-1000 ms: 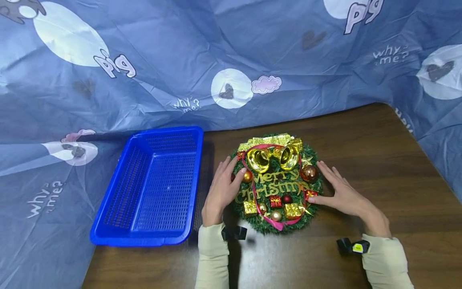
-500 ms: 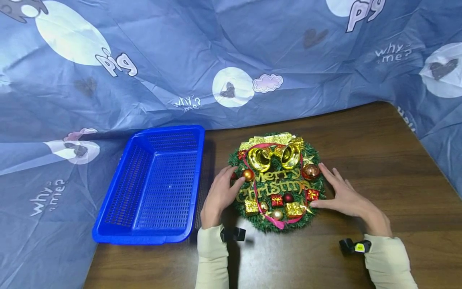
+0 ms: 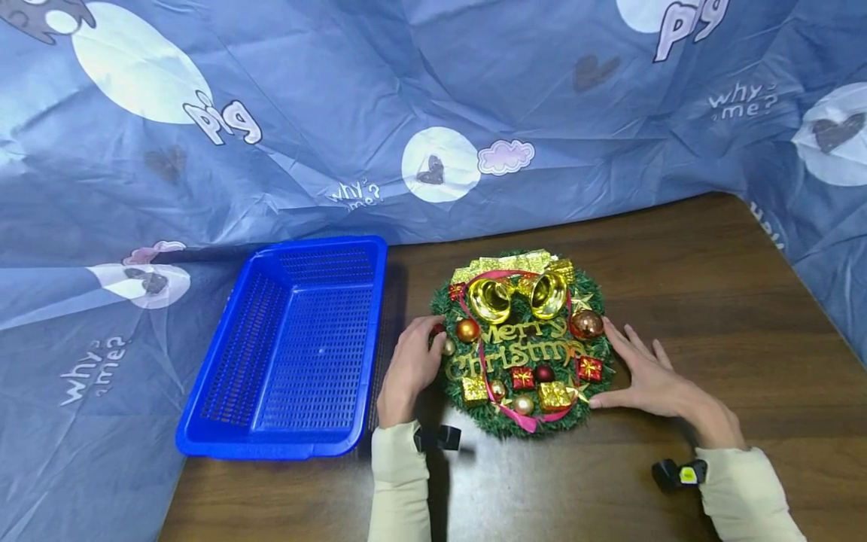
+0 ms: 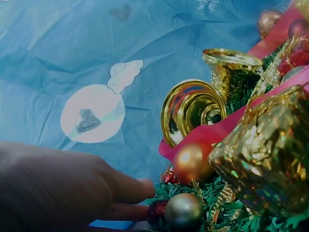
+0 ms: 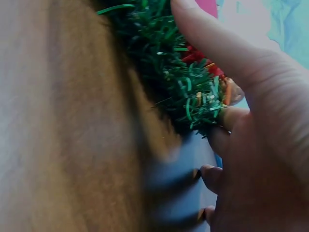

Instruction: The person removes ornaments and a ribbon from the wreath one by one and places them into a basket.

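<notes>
Where both hands flank it, green wreath (image 3: 521, 346), gold bells, red ribbon, left hand (image 3: 409, 369) fingers curled on edge, right hand (image 3: 650, 376) fingers straight, touching.

A blue printed cloth (image 3: 406, 98) is hanging behind and draping around a dark wooden table (image 3: 711, 301).

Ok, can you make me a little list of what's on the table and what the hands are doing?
wreath: green, flat on the table, gold bells, baubles, small gift boxes, "Merry Christmas" in gold
basket: blue, nothing in it, left of the wreath
left hand: fingers curled round the wreath's left edge
right hand: fingers spread, touching the wreath's right edge
backdrop: blue cloth with "pig" and "why me?"
</notes>
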`<state>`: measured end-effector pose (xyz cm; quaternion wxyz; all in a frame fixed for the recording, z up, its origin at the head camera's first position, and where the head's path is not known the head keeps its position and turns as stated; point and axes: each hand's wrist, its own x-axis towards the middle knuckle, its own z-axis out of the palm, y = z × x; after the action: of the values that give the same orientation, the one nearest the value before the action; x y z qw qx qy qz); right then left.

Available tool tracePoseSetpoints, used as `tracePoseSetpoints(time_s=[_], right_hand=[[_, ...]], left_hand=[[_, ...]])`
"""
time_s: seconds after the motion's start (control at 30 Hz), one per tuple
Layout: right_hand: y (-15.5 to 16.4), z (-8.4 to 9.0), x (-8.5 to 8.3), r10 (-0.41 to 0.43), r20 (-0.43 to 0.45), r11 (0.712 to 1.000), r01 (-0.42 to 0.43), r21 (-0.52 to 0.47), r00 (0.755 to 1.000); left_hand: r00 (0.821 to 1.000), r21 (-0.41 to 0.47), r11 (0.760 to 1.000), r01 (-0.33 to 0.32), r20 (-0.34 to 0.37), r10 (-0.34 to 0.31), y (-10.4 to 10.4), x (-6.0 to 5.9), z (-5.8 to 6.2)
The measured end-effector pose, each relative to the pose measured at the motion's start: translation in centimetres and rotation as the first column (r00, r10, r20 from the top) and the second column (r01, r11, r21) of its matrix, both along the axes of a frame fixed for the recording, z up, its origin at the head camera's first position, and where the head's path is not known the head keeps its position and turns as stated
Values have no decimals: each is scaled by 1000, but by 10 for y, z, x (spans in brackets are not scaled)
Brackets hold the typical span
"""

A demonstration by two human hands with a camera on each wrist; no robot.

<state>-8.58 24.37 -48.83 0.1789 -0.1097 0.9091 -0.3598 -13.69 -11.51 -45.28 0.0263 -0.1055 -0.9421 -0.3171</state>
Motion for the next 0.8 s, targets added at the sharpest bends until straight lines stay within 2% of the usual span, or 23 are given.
tracePoseSetpoints(time_s=[0.13, 0.3, 0.6, 0.8], right_hand=[[1, -3, 1, 4, -15, 1000, -4, 8, 1000], [0, -5, 1, 19, -40, 999, -18, 30, 999], [-3, -7, 0, 56, -143, 989, -35, 147, 988], [-3, -11, 1, 68, -165, 980, -35, 196, 984]], left_hand=[[998, -5, 1000, -30, -60, 29, 0, -4, -4], [996, -18, 999, -48, -83, 46, -1, -8, -8], [991, 14, 993, -121, -52, 121, -1, -9, -13], [988, 23, 989, -147, -40, 148, 1, -10, -14]])
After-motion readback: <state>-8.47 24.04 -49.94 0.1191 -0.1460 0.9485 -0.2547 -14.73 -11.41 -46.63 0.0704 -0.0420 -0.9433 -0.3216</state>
